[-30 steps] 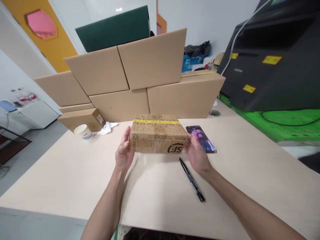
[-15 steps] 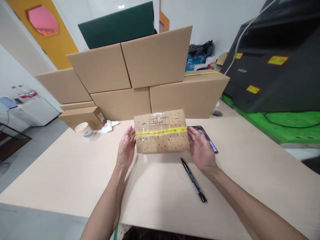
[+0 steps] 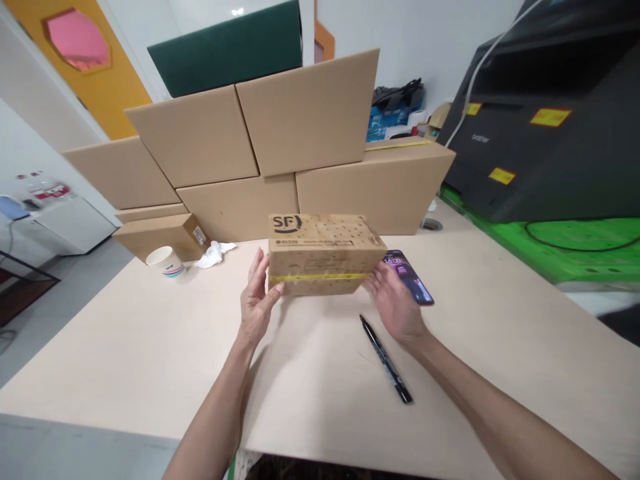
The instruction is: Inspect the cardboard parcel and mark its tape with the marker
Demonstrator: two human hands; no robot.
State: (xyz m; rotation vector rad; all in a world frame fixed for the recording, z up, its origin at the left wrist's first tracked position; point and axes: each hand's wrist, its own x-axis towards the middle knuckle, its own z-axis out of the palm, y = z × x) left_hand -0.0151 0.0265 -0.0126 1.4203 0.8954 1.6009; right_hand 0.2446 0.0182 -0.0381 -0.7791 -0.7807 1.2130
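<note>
A small brown cardboard box (image 3: 327, 257), speckled with dark marks, is held up between both hands over the table. Its top face carries a black "SF" logo, and a yellow tape strip runs along the side facing me. My left hand (image 3: 257, 300) grips the left end, thumb on the near side. At the right end, my right hand (image 3: 396, 303) holds the lower corner; some of its fingertips are hidden by the box. Beyond that hand lies a phone (image 3: 413, 280) with its screen lit. A black marker pen (image 3: 386, 360) rests on the table below the box.
Large cardboard boxes (image 3: 310, 113) are stacked at the back, a dark green box (image 3: 230, 50) on top. A paper cup (image 3: 165, 261) and crumpled tissue (image 3: 215, 255) stand at left on the pale table (image 3: 140, 353). A black printer (image 3: 525, 127) occupies the right.
The small box has turned between my hands, so its SF-marked face now shows on top and the yellow-taped face has tipped downward. My left thumb has come onto the near side.
</note>
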